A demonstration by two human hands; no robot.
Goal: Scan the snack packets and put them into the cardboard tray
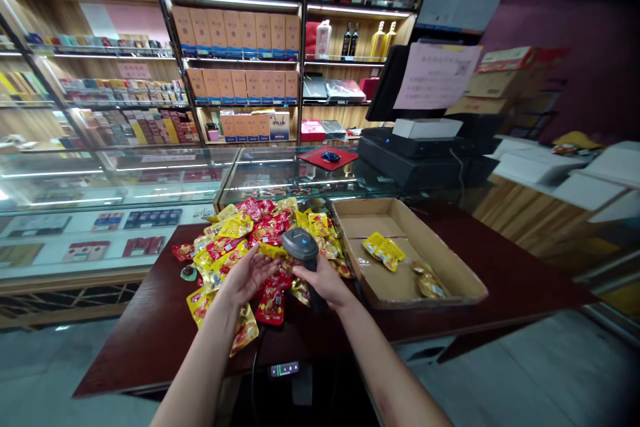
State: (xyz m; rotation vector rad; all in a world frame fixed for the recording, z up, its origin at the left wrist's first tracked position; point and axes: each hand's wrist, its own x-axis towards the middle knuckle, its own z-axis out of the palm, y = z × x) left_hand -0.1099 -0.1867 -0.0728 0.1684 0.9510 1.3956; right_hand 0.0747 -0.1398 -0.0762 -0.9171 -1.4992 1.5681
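My right hand [324, 280] is closed round the grip of a dark grey handheld barcode scanner [300, 245], which shows a small blue light on top. The scanner's head is over a heap of snack packets [270, 228] in red, yellow and gold wrappers. My left hand [251, 273] is low over the heap, palm up and fingers apart. A yellow packet [272, 251] lies right at its fingertips, by the scanner head; I see no firm grip on it. To the right stands a shallow cardboard box [373, 213] with yellow packets [384, 251] and a gold packet [429, 280] inside.
The packets and box are on a dark red-brown table [150, 307]. Behind it are glass display counters [115, 177], a blue mouse [331, 156] on a red mat [313, 157], and a monitor [387, 83]. A cable [255, 373] runs down the table's front edge. Stocked shelves line the back.
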